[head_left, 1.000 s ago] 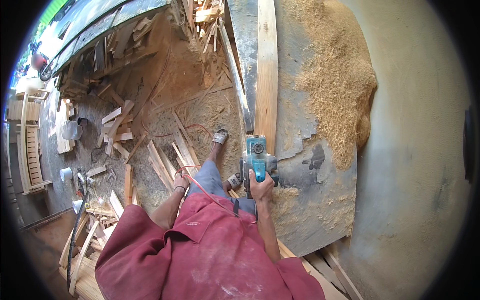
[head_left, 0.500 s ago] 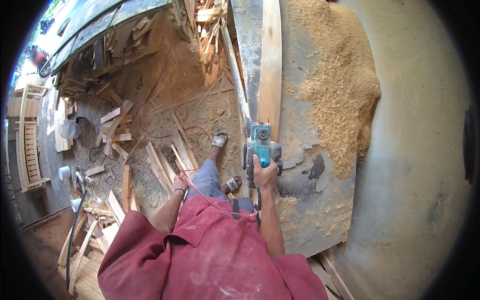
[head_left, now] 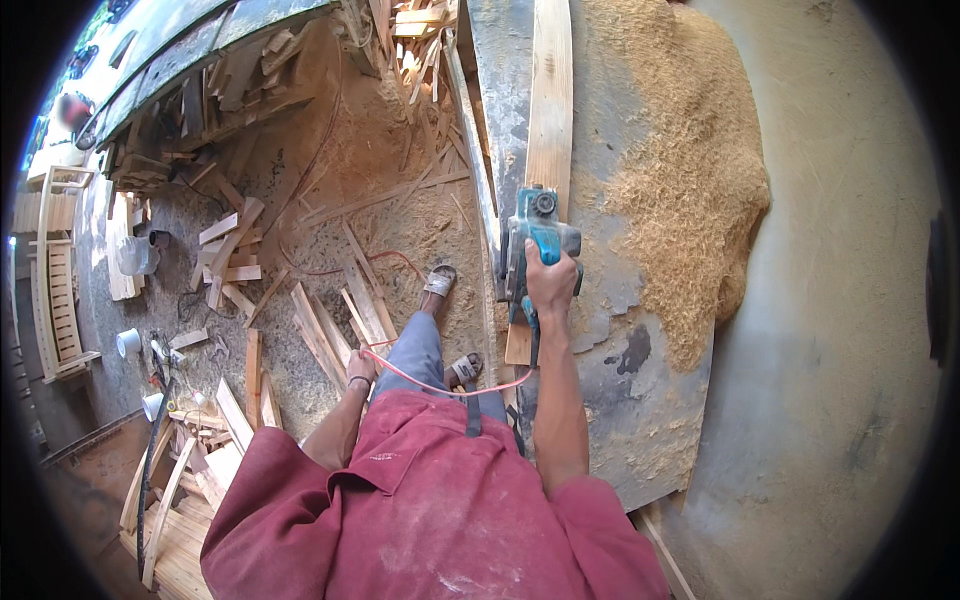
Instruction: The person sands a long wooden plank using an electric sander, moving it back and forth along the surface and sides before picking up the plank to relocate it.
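The planer [head_left: 534, 222] has moved forward along the board [head_left: 551, 115] since the earlier frames, farther from the person's body, and the board's near end now shows behind it. The right hand's grip [head_left: 552, 280] went along with it, the forearm now reaching out straighter. The left hand's grip [head_left: 361, 366] has stayed much where it was.

The right hand's grip is clamped round the planer's teal rear handle. The planer sits on top of the board, which lies lengthwise along the left edge of the worktop [head_left: 630, 440] and runs out of view past the far end. The left hand's grip is closed on the red cord [head_left: 440, 388], off the worktop's left edge, beside the person's thigh; from there the cord sags across to the back of the planer.

A heap of shavings [head_left: 690, 190] covers the far right part of the worktop, spilling over its right edge. On the floor [head_left: 290, 225] to the left lie loose wooden strips [head_left: 322, 335].
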Demonstrator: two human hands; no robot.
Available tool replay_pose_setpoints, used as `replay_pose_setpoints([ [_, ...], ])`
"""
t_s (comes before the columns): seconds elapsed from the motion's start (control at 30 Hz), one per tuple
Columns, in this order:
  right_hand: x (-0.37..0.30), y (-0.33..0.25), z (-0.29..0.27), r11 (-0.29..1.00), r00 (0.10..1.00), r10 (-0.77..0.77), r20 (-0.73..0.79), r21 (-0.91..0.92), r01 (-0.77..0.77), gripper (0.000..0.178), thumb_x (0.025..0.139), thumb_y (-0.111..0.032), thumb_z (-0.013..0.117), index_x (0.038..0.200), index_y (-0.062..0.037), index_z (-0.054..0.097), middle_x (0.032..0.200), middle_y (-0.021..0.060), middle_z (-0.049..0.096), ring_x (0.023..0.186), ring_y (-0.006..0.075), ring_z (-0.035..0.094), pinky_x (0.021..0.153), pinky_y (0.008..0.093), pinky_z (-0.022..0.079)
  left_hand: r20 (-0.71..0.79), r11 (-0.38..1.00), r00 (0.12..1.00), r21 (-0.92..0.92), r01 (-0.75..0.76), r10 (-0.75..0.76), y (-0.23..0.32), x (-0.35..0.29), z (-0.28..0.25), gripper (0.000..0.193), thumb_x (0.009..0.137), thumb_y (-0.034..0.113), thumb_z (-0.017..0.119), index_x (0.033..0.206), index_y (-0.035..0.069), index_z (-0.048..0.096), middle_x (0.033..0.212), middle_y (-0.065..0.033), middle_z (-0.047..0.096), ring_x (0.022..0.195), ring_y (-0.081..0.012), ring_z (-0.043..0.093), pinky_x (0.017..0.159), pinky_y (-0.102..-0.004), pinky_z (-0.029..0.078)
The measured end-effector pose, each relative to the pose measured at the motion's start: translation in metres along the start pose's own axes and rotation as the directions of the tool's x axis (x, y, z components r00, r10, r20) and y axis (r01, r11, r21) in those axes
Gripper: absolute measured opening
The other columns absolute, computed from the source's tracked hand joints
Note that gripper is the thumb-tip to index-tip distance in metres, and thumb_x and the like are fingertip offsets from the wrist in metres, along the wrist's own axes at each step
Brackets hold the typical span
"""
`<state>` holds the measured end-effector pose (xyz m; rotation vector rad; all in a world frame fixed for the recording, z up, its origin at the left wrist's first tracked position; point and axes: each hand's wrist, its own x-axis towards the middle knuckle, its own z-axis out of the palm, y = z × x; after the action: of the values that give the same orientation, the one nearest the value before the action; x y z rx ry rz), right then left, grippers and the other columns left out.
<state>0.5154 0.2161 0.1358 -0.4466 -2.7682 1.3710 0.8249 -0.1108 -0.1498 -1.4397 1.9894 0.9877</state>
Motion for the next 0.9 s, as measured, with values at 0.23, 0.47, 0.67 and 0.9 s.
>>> replay_pose_setpoints([
  [0.23,0.067,-0.029,0.015,0.999,1.000,-0.028,-0.011,-0.033,0.028,0.043,0.086,-0.036,0.072,0.078,0.0061,0.070,0.072,0.0217,0.070,0.071,0.0364,0.072,0.070,0.0436,0.055,-0.079,0.991,0.995,0.129,-0.046,0.057,0.038,-0.008,-0.010,0.049,0.101,0.049,0.042,0.110,0.006,0.062,0.110,-0.0276,0.067,0.111,-0.0447,0.061,0.094,-0.0503,0.047],
  [0.47,0.133,-0.064,0.033,0.996,0.997,-0.083,-0.013,-0.018,0.082,0.033,0.091,-0.033,0.067,0.070,-0.0077,0.071,0.064,0.0106,0.070,0.052,0.0216,0.066,0.051,0.0341,0.054,-0.064,0.998,0.997,0.036,0.047,-0.045,0.066,-0.009,-0.017,0.049,0.100,0.052,0.043,0.113,0.007,0.061,0.112,-0.0254,0.068,0.113,-0.0436,0.061,0.094,-0.0492,0.047],
  [0.67,0.206,-0.074,0.053,0.994,0.999,0.019,-0.041,-0.103,-0.023,0.050,0.085,-0.044,0.070,0.079,0.0056,0.073,0.080,0.0253,0.072,0.078,0.0390,0.072,0.071,0.0443,0.057,0.057,0.995,0.998,0.091,0.033,-0.038,0.071,0.009,-0.023,0.044,0.093,0.048,0.058,0.114,0.009,0.063,0.109,-0.0209,0.070,0.110,-0.0380,0.064,0.094,-0.0439,0.049],
  [0.9,0.284,-0.095,0.057,0.997,0.998,0.053,-0.034,-0.055,-0.054,0.055,0.083,-0.050,0.068,0.075,0.0046,0.071,0.074,0.0223,0.070,0.070,0.0328,0.071,0.066,0.0424,0.055,0.236,0.958,0.969,0.255,-0.130,0.068,0.124,-0.007,-0.057,0.039,0.087,0.032,0.054,0.118,0.013,0.069,0.123,-0.0229,0.066,0.119,-0.0378,0.061,0.103,-0.0419,0.047],
])
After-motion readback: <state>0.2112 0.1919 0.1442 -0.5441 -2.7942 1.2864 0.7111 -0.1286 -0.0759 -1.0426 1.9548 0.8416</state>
